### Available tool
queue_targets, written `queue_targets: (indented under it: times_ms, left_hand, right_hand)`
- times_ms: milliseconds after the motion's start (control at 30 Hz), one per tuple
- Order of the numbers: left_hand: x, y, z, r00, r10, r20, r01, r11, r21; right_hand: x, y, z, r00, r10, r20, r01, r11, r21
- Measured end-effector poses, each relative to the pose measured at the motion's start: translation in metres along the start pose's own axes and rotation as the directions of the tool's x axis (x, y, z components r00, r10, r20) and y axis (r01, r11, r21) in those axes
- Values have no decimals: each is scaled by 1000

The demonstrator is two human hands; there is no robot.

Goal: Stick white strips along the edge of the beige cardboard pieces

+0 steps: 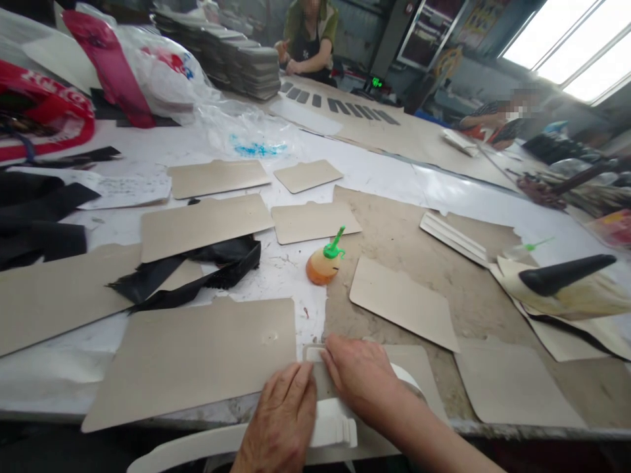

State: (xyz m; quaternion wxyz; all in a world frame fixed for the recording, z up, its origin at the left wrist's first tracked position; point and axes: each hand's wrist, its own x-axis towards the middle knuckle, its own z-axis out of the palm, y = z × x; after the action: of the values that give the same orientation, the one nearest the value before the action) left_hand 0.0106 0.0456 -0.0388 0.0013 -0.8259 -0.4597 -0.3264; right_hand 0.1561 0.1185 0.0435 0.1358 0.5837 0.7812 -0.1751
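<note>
At the table's near edge both hands press on a beige card piece (419, 368) with a white strip (335, 427) lying along it. My left hand (283, 420) rests flat on the strip and the card, fingers together. My right hand (362, 378) lies beside it, fingertips at the card's upper left corner. To the left a large beige card panel (197, 358) touches that piece. An orange glue bottle with a green nozzle (324, 263) stands a little beyond my hands.
Several beige card pieces (401, 302) lie spread over the table (384, 174), with black straps (197, 272) at the left. A black tool (564, 274) rests on papers at the right. Plastic bags (162, 72) and stacked pieces (246, 62) sit far left. Two people sit across the table.
</note>
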Motion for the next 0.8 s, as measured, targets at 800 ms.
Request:
queue_targets:
  times_ms: [800]
  left_hand:
    - [0,-3,4,979,105,175,-120,990,75]
  right_hand:
    - [-52,109,6,951,304,-57,-293,945,147]
